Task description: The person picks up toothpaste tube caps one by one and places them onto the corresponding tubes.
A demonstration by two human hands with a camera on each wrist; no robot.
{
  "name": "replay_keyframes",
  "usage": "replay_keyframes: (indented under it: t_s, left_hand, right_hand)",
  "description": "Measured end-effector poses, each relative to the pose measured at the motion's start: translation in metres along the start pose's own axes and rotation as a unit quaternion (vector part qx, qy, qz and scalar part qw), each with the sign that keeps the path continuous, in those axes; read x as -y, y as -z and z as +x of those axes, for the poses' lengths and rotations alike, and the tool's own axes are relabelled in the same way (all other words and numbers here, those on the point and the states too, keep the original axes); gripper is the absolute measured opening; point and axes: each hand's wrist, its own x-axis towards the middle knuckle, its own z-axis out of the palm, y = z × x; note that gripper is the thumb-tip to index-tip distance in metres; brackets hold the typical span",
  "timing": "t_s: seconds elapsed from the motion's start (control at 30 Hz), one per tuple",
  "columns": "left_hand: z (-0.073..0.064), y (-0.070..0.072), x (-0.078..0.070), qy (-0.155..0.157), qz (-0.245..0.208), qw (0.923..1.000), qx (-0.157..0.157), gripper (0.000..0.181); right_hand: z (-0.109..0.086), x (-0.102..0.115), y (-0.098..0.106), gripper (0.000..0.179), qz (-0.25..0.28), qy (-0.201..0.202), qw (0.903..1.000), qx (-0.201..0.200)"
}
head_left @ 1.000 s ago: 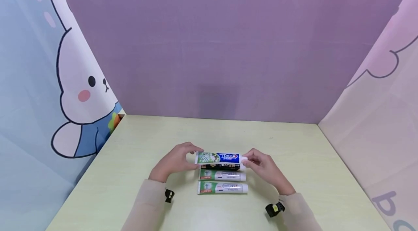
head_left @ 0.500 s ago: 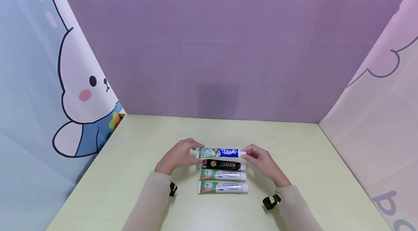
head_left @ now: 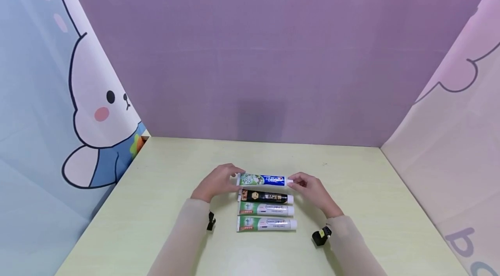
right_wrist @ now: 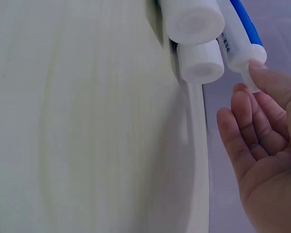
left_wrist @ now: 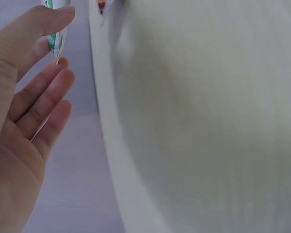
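Observation:
A blue, green and white toothpaste tube [head_left: 261, 180] lies crosswise between my hands, at the far end of a column of tubes. My left hand [head_left: 218, 183] pinches its flat crimped end between thumb and fingers. At the other end, my right hand [head_left: 313, 191] holds the narrow white cap [right_wrist: 251, 80] by thumb and fingertips. Just nearer me is a black toothpaste tube [head_left: 265, 196] with a white cap. Two green-and-white toothpaste tubes follow, one upper [head_left: 266, 209] and one lower [head_left: 267, 224]. All caps point right.
The tubes are on a pale wooden table [head_left: 175, 154]. A purple cloth [head_left: 258, 50] hangs behind its far edge. Patterned cloths stand at the left [head_left: 35, 137] and right [head_left: 461, 159]. A black wrist camera [head_left: 322, 236] sits by the right sleeve.
Both hands have moved the blue and green tube away from me, off the black tube that it partly covered. The black tube now shows fully; the two green-and-white tubes have stayed put.

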Motion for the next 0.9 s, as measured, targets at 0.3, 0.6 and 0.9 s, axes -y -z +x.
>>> replay_keyframes:
  t_s: [0.3,0.6,0.9]
  left_hand:
    - [0.003,-0.006,0.003,0.008,-0.004,0.9999,0.014,0.051]
    - [0.006,-0.010,0.005,0.001,0.019,0.9996,0.018,0.051]
    - [0.010,-0.014,0.007,0.013,0.036,0.9987,0.034,0.051]
  right_hand:
    - [0.004,-0.007,-0.006,0.017,0.002,-0.046,0.9987,0.023]
    - [0.008,-0.004,-0.009,0.014,0.001,-0.047,0.9983,0.033]
    - [0.011,-0.001,-0.010,0.013,-0.004,-0.056,0.9977,0.039]
